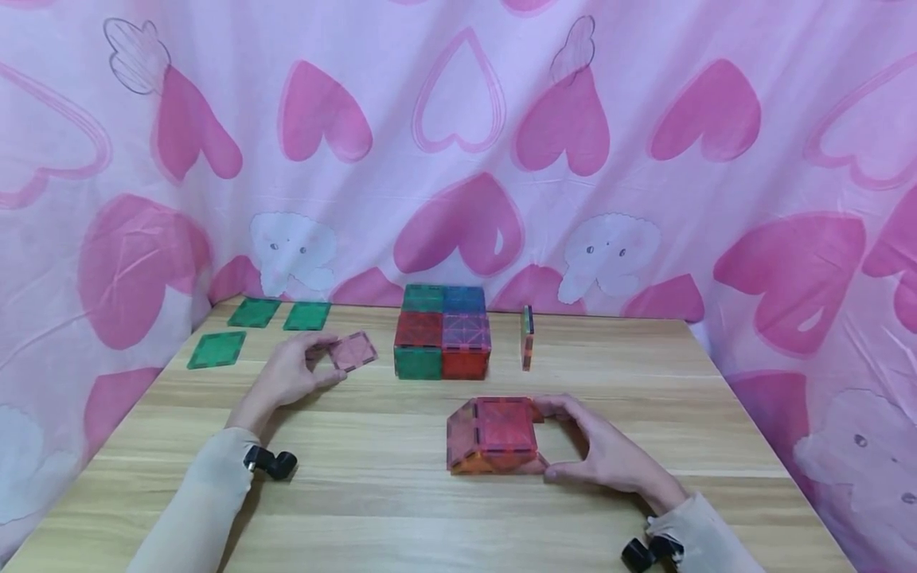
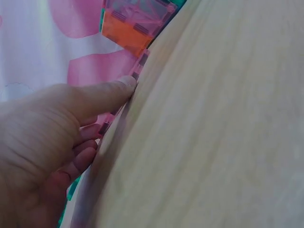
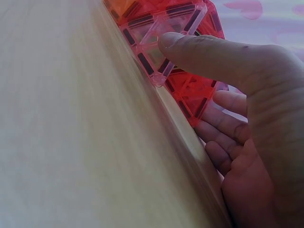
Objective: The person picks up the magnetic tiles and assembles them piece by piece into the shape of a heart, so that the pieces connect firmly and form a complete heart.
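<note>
My left hand [image 1: 290, 370] pinches a pink square magnetic tile [image 1: 353, 351] by its left side, low over the table. In the left wrist view the thumb presses on the edge of this tile. My right hand [image 1: 609, 450] grips the right end of a small magnetic-tile structure [image 1: 505, 423] on the table, with a red square on top and sloping sides. In the right wrist view the thumb lies on a pink triangular tile [image 3: 156, 47], the other fingers behind a red triangular tile [image 3: 192, 92].
A block of green, blue, red and purple tiles [image 1: 419, 328] stands at the back middle. Right of it a narrow tile piece [image 1: 528, 338] stands on edge. Three green tiles [image 1: 217, 350] lie at the back left. A pink heart-patterned curtain [image 1: 458, 119] surrounds the table [image 1: 372, 509].
</note>
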The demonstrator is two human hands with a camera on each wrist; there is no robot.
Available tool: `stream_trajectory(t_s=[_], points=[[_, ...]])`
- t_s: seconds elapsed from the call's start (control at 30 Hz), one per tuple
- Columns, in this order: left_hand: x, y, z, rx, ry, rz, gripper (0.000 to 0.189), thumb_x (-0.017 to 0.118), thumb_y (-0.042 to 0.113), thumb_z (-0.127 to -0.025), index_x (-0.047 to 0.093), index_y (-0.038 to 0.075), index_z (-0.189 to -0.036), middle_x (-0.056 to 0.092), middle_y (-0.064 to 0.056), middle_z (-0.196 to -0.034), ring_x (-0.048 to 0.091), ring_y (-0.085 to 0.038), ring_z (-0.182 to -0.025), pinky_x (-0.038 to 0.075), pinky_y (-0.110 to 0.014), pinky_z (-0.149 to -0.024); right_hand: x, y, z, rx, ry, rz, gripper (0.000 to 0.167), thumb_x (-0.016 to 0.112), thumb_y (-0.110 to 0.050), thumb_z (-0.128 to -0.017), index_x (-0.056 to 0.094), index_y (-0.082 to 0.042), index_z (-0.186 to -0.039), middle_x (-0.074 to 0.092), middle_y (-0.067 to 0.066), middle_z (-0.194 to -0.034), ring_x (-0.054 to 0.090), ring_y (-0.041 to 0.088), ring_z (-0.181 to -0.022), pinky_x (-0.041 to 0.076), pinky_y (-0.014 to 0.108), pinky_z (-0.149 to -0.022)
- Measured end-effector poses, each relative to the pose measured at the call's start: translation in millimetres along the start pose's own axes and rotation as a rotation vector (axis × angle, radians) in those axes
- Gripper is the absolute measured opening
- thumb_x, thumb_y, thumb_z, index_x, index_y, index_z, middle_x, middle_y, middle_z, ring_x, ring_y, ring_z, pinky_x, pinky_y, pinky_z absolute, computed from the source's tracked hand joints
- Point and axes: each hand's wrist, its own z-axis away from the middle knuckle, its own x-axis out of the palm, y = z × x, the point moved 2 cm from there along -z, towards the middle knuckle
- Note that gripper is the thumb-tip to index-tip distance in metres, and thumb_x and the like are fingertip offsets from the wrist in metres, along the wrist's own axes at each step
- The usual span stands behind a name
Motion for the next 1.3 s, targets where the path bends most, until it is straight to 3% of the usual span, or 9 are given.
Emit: stream_trajectory(t_s=[0.2,0.3,0.5,0.6,0.77,0.87,1.07,1.2,1.3], points=[[-14.0,4.4,3.2,-0.072,0.092,0.116,0.072,0.095,0.029,-0.087,0.067,0.002,-0.147,0.071,-0.022,-0.138,0.067,-0.04,-0.125,0.053,-0.06,-0.109,0,1,0.0,0.016,0.005,0.019,0.093,0.102,-0.042,-0.081,0.051,-0.032,-0.159,0.06,-0.011,-0.156,0.058,0.02,-0.144,0.037,0.02,-0.123],[-28.6,12.3,4.3,-0.06,0.168,0.155,0.067,0.094,0.029,-0.089,0.068,0.006,-0.146,0.072,-0.018,-0.137,0.068,-0.036,-0.126,0.052,-0.051,-0.112,0,1,0.4,0.023,0.006,0.014,0.093,0.101,-0.043,-0.081,0.051,-0.032,-0.159,0.06,-0.011,-0.156,0.058,0.021,-0.145,0.037,0.021,-0.123],[-53.9,51.2,6.4,0.05,0.297,0.295,0.059,0.095,0.019,-0.09,0.072,0.012,-0.144,0.074,-0.008,-0.137,0.068,-0.012,-0.124,0.047,-0.013,-0.107,-1,0,0.2,0.014,0.005,0.016,0.092,0.101,-0.043,-0.083,0.051,-0.032,-0.159,0.06,-0.011,-0.157,0.058,0.022,-0.146,0.037,0.022,-0.123],[-51.0,83.2,4.5,0.177,0.298,0.362,0.06,0.094,0.007,-0.088,0.071,0.01,-0.144,0.074,-0.007,-0.136,0.068,-0.01,-0.122,0.048,-0.015,-0.11,-1,1,0.7,0.003,0.008,0.012,0.091,0.101,-0.041,-0.083,0.051,-0.031,-0.159,0.061,-0.01,-0.156,0.058,0.023,-0.145,0.037,0.02,-0.123],[-28.6,145.2,3.6,0.401,0.217,0.413,0.067,0.093,-0.004,-0.08,0.07,0.005,-0.142,0.074,-0.01,-0.135,0.069,-0.023,-0.119,0.052,-0.024,-0.113,0,1,0.1,-0.004,0.005,0.019,0.091,0.1,-0.041,-0.084,0.051,-0.031,-0.159,0.061,-0.009,-0.156,0.059,0.022,-0.144,0.037,0.02,-0.123],[-8.8,180.2,5.4,0.468,0.136,0.443,0.066,0.095,0.0,-0.079,0.07,0.006,-0.14,0.073,-0.006,-0.134,0.071,-0.023,-0.116,0.057,-0.031,-0.111,-1,1,0.0,0.001,0.006,0.028,0.091,0.1,-0.042,-0.084,0.051,-0.031,-0.16,0.06,-0.01,-0.156,0.058,0.022,-0.144,0.036,0.02,-0.123],[35.3,230.2,2.5,0.52,0.017,0.464,0.068,0.1,0.016,-0.078,0.071,0.013,-0.139,0.074,0.001,-0.13,0.073,-0.015,-0.114,0.062,-0.037,-0.104,-2,1,0.1,-0.013,0.016,0.043,0.096,0.101,-0.042,-0.081,0.05,-0.027,-0.161,0.062,-0.01,-0.155,0.059,0.022,-0.144,0.036,0.021,-0.124],[68.8,249.7,2.0,0.513,-0.056,0.421,0.067,0.099,0.023,-0.079,0.07,0.014,-0.139,0.074,0.004,-0.129,0.07,-0.012,-0.116,0.061,-0.033,-0.103,-2,2,-0.1,-0.02,0.012,0.029,0.106,0.102,-0.042,-0.08,0.043,-0.028,-0.167,0.059,-0.009,-0.157,0.059,0.021,-0.142,0.037,0.022,-0.124],[92.3,259.5,5.0,0.512,-0.122,0.383,0.071,0.098,0.027,-0.081,0.067,0.014,-0.143,0.073,0.003,-0.133,0.069,-0.015,-0.12,0.06,-0.035,-0.105,-2,2,-0.2,-0.031,0.009,0.024,0.112,0.101,-0.042,-0.08,0.037,-0.03,-0.171,0.057,-0.007,-0.16,0.058,0.021,-0.142,0.038,0.026,-0.125]])
